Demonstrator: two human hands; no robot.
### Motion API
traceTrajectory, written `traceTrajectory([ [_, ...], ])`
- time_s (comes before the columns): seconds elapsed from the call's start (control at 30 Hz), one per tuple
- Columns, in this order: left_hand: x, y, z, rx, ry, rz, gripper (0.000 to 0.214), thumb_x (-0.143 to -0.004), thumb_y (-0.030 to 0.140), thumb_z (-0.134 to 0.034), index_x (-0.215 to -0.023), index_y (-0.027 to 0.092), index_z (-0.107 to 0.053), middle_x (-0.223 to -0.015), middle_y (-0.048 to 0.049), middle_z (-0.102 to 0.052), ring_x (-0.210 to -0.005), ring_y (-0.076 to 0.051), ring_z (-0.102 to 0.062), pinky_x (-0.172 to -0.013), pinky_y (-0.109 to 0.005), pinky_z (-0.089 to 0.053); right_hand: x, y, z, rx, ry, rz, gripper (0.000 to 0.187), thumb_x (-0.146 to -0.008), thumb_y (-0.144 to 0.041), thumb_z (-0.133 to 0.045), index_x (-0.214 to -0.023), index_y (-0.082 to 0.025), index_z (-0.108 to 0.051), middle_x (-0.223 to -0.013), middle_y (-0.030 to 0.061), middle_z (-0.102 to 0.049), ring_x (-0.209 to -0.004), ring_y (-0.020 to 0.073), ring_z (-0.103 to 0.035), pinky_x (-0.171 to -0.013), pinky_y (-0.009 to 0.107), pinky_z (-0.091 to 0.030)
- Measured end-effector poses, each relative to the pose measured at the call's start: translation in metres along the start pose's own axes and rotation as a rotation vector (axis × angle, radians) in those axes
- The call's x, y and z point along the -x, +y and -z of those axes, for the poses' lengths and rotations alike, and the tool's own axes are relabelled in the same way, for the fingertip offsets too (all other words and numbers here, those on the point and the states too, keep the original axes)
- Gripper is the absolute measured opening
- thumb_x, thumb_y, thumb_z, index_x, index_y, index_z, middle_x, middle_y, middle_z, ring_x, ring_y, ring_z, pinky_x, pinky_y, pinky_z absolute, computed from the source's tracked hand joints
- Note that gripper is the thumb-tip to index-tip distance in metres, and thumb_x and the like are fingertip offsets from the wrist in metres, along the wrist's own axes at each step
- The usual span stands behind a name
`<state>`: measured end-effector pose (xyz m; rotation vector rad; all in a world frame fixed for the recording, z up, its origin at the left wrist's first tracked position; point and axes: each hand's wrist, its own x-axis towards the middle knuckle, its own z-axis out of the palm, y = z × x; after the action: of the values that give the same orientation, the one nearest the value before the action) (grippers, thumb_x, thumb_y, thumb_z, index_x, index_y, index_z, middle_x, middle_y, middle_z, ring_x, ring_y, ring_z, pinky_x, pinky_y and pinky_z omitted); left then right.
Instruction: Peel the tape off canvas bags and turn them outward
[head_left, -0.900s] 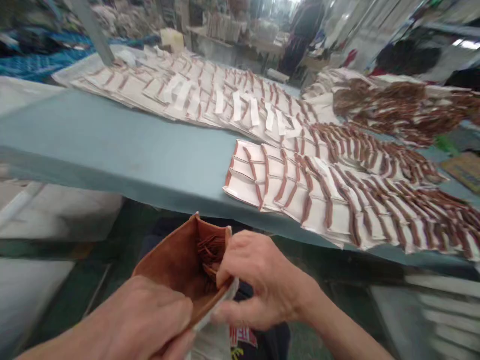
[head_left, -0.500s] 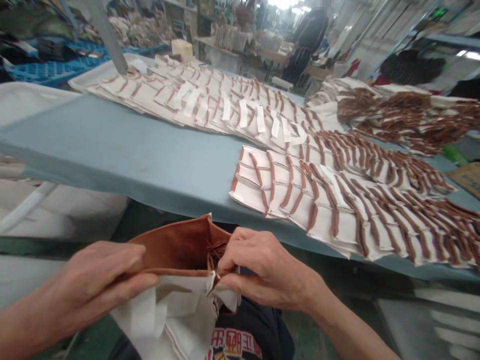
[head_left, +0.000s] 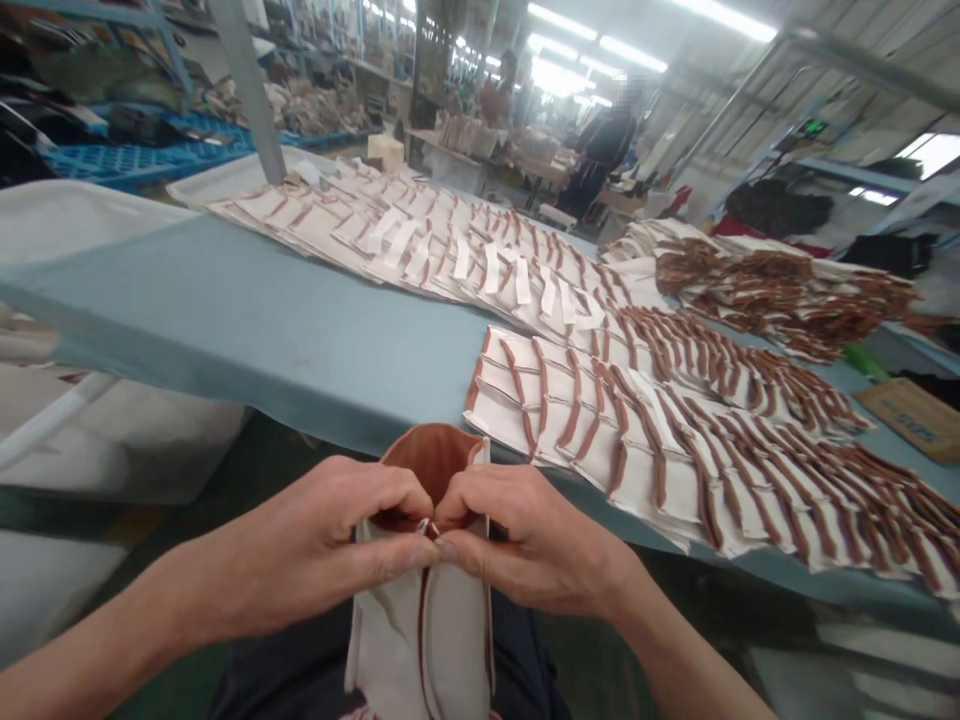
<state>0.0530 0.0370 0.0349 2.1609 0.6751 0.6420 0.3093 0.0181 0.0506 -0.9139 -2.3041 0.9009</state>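
Between my hands is a fabric pouch (head_left: 456, 630), cream outside with a brown lining, its mouth facing up. My left hand (head_left: 360, 525) pinches the near rim just left of a vertical seam. On the right of that seam, my right hand (head_left: 517, 530) pinches the same rim, and the two thumbs meet at the seam's top. The brown lining (head_left: 435, 455) shows behind my fingers. The pouch's lower end hangs over my lap, and my fingertips inside the mouth are hidden.
Ahead is a table (head_left: 315, 340) with a blue-grey cover. Overlapping rows of cream pieces with brown edges (head_left: 570, 410) lie on it. A pile of brown and cream pieces (head_left: 780, 290) lies at the back right, near a cardboard box (head_left: 911, 415). A person (head_left: 600, 150) stands in the background.
My left hand has moved right along the rim to meet my right hand at the seam. The pouch has turned so the seam faces me, and the view has tilted up a little.
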Motion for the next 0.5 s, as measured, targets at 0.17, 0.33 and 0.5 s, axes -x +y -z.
traceTrajectory([
  [0.17, 0.005, -0.003, 0.002, -0.060, -0.036, 0.011, 0.022, -0.114, 0.021, -0.058, -0.095, 0.023, -0.069, -0.081, 0.0076, -0.071, -0.069, -0.009, -0.063, -0.065, -0.021, -0.042, -0.002, 0.000, -0.007, 0.011, 0.027, -0.024, 0.011, -0.100, -0.016, -0.071, -0.090, -0.021, -0.070, -0.079, -0.0012, -0.073, -0.069, 0.0143, -0.062, -0.069, 0.025, -0.043],
  [0.33, 0.013, 0.001, -0.003, -0.328, 0.041, -0.139, 0.032, -0.120, 0.022, -0.047, -0.094, 0.023, -0.065, -0.078, 0.0044, -0.071, -0.066, -0.013, -0.067, -0.061, -0.028, -0.043, -0.006, 0.003, -0.015, -0.002, 0.031, -0.038, 0.010, -0.098, -0.017, -0.068, -0.089, -0.021, -0.070, -0.077, -0.0014, -0.071, -0.067, 0.0143, -0.061, -0.068, 0.026, -0.042],
  [0.5, 0.025, -0.007, -0.017, -0.525, 0.174, -0.207, 0.043, -0.124, 0.026, -0.036, -0.092, 0.023, -0.064, -0.078, 0.0021, -0.070, -0.063, -0.014, -0.067, -0.057, -0.029, -0.045, -0.010, 0.007, -0.018, -0.149, 0.011, -0.097, 0.011, -0.091, -0.017, -0.067, -0.082, -0.022, -0.065, -0.070, -0.0059, -0.061, -0.059, 0.0113, -0.050, -0.064, 0.025, -0.038],
])
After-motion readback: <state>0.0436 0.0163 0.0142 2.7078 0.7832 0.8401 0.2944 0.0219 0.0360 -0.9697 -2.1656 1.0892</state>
